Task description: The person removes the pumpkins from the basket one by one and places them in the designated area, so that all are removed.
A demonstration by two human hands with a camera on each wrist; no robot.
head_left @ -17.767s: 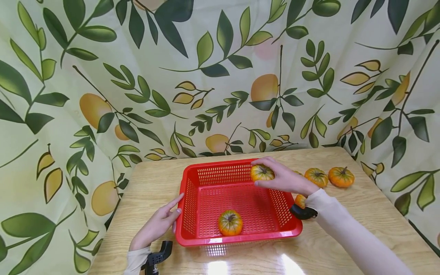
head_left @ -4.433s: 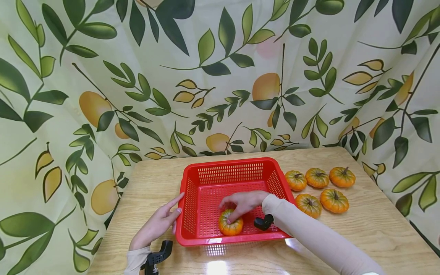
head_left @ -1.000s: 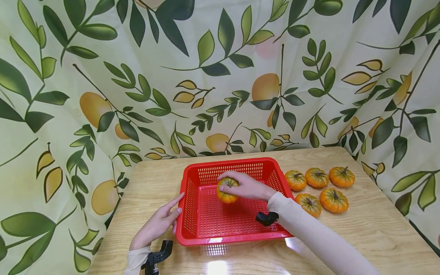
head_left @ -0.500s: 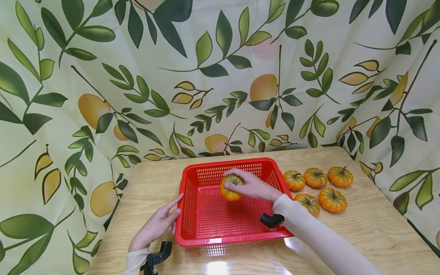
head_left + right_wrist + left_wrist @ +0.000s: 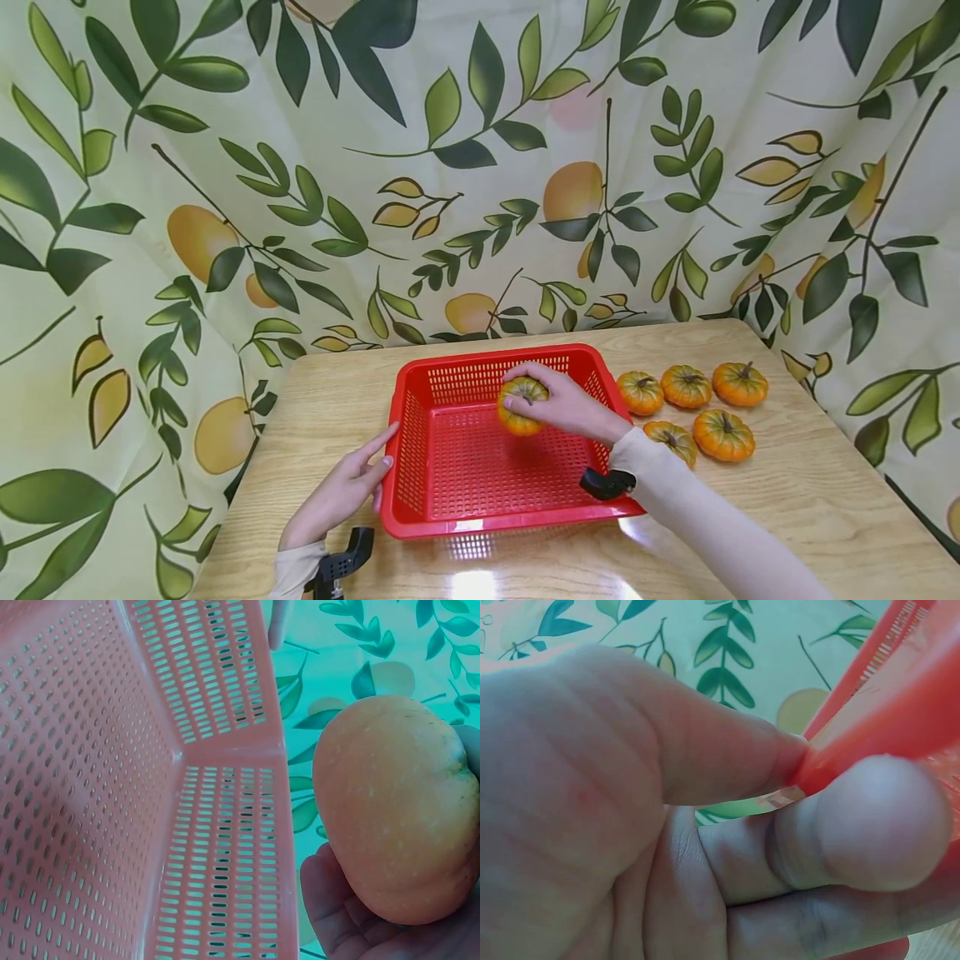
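My right hand (image 5: 562,404) grips a small orange-and-green pumpkin (image 5: 520,408) with the thumb on top, holding it above the red perforated plastic basket (image 5: 465,527). In the right wrist view the pumpkin (image 5: 397,810) lies against the fingers (image 5: 337,907), beyond the basket's slotted wall (image 5: 225,862). No pumpkin shows on the basket floor. At the basket's left side my left hand (image 5: 341,492) holds the rim; its index finger points along the edge. The left wrist view shows a thumb and fingers at the red rim (image 5: 870,735) from close up.
Several similar pumpkins stand on the wooden table (image 5: 810,508) to the right of the basket, among them a back one (image 5: 740,384) and a front one (image 5: 723,435). A leaf-and-fruit patterned cloth (image 5: 480,250) hangs behind the table and at its sides.
Earlier a pumpkin lay near the basket's front; my right hand took hold of it, lifted it, and has since carried it rightward over the basket. The left hand has stayed at the rim.
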